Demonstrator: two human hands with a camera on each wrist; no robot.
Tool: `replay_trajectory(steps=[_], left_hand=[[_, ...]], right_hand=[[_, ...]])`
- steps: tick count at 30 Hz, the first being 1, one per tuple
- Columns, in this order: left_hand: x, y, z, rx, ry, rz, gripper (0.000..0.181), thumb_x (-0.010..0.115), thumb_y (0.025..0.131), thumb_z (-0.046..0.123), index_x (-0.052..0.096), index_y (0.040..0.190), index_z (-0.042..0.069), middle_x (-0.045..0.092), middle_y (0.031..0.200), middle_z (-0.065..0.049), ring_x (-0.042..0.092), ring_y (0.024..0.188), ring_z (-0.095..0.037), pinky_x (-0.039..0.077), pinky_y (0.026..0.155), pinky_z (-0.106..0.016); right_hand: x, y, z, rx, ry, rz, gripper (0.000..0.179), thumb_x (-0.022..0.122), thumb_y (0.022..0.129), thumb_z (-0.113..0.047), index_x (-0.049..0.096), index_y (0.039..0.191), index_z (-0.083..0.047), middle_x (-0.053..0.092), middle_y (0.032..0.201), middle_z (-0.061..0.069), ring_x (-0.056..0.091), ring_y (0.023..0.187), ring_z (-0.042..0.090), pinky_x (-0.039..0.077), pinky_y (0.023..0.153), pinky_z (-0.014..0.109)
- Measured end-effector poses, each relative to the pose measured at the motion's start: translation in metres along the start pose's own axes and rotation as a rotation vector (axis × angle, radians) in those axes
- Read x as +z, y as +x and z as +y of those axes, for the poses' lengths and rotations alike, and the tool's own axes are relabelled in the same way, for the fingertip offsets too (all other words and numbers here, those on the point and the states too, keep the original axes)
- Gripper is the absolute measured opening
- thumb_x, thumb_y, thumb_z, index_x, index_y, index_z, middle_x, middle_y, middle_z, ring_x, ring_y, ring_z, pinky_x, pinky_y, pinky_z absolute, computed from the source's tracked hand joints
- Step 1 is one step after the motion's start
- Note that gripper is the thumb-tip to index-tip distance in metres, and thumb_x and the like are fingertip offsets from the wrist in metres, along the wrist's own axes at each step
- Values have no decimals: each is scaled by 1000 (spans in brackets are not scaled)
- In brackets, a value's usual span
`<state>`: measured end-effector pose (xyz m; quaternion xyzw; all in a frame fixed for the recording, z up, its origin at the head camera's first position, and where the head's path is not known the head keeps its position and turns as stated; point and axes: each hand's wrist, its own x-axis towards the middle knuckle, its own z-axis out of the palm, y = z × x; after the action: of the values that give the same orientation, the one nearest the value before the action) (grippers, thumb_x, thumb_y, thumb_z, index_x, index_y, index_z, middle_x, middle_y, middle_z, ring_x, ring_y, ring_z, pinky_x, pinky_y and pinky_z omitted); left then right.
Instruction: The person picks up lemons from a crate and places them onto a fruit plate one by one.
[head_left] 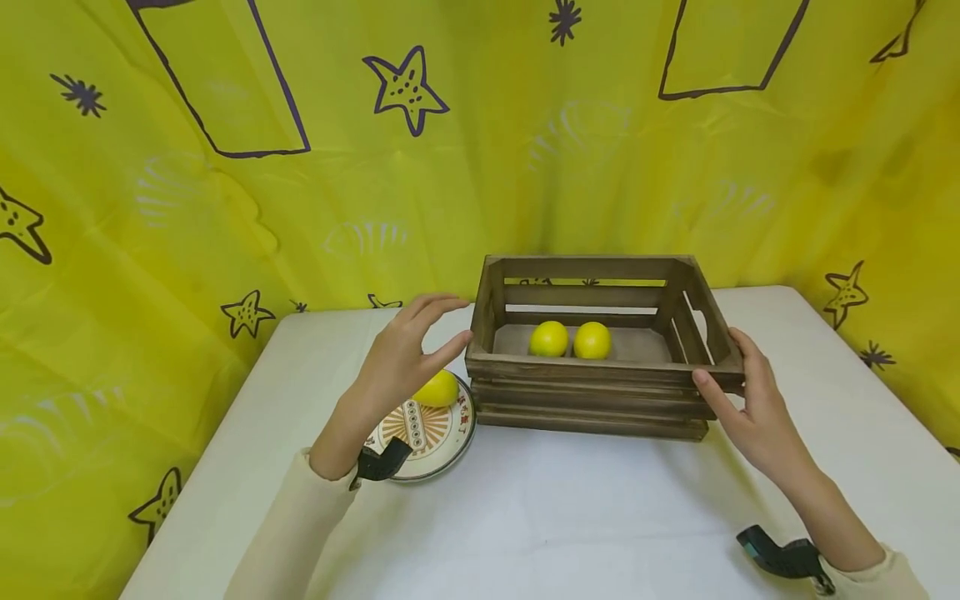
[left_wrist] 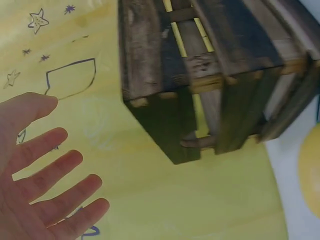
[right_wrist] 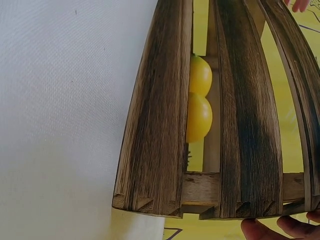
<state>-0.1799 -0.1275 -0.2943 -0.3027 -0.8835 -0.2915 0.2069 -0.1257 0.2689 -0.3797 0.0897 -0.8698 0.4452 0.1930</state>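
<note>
A brown slatted wooden crate (head_left: 585,390) stands at the back of the table, with two yellow lemon-like fruits (head_left: 549,339) side by side in it. My right hand (head_left: 759,421) holds the crate's right end, thumb on the front top rail and fingers around the side. Beside the left end, my left hand (head_left: 401,354) has its fingers spread; the left wrist view shows a gap between that hand and the crate (left_wrist: 245,45). Under the left hand, another yellow fruit (head_left: 438,390) lies on a patterned plate (head_left: 450,457), partly hidden by the hand and wrist.
The plate sits close against the crate's front left corner. A white cloth (head_left: 562,517) covers the table. Behind it hangs a yellow curtain (head_left: 480,167) with drawn stars. Each wrist wears a black strap mount (head_left: 783,554).
</note>
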Motion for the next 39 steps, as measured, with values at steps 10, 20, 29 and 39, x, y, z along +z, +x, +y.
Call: replay_trajectory(steps=[10, 20, 29, 39], left_hand=[[-3, 25, 11, 47, -2, -38, 38, 68, 93, 24, 63, 127, 9, 60, 127, -7, 58, 118, -24, 51, 94, -39], [0, 48, 26, 147, 18, -68, 34, 69, 92, 24, 66, 123, 10, 63, 123, -6, 61, 113, -22, 54, 88, -35], [6, 65, 28, 200, -15, -115, 32, 67, 93, 23, 66, 123, 10, 63, 122, -6, 61, 110, -22, 54, 86, -36], [10, 94, 39, 187, 4, -186, 33, 66, 95, 26, 65, 124, 10, 63, 122, -8, 61, 108, -21, 51, 90, -35]], right_hand=[[-1, 0, 0, -3, -5, -3, 70, 54, 99, -16, 14, 155, -6, 25, 147, 31, 35, 120, 46, 26, 82, 5], [-2, -1, 0, 27, -5, -18, 71, 54, 100, -18, 12, 156, -8, 20, 152, 31, 35, 122, 47, 27, 82, 5], [-4, -3, -1, 42, -11, -31, 73, 53, 100, -19, 9, 157, -10, 17, 154, 30, 34, 125, 50, 36, 98, 39], [-2, -3, -2, 37, 0, -26, 72, 53, 100, -18, 10, 156, -9, 19, 154, 29, 33, 127, 48, 33, 92, 56]])
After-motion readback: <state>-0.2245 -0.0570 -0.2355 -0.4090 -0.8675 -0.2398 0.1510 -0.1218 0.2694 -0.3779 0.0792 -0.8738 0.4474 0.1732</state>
